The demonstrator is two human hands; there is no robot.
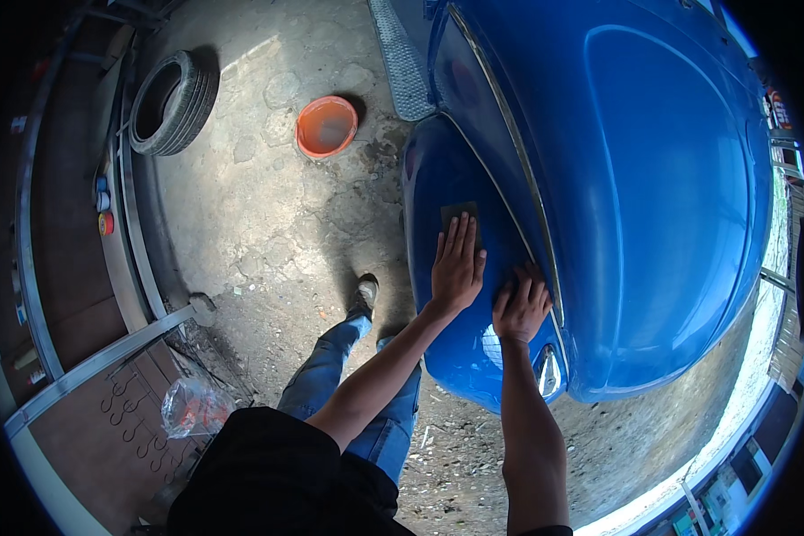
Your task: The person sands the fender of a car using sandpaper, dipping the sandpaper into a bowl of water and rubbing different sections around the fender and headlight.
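My left hand (457, 268) lies flat, fingers extended, on a dark sheet of what looks like sandpaper (467, 207). It presses the sheet against the blue fender (435, 164) of a rounded car. The sheet's far end shows beyond my fingertips; the rest is mostly covered. Closer to the car body, my right hand (524, 305) rests on the same fender with bent, parted fingers and nothing visible in it. Just below it are a headlight lens (492, 345), partly hidden by that hand and wrist, and a chrome-trimmed lamp (549, 372).
The blue hood (670, 147) fills the right side. A ribbed running board (405, 77) extends beyond the fender. An orange bucket (326, 127) holding liquid and a tire (174, 104) are on the concrete floor (275, 194). Metal hooks (137, 429) and a plastic bag (196, 407) are lower left.
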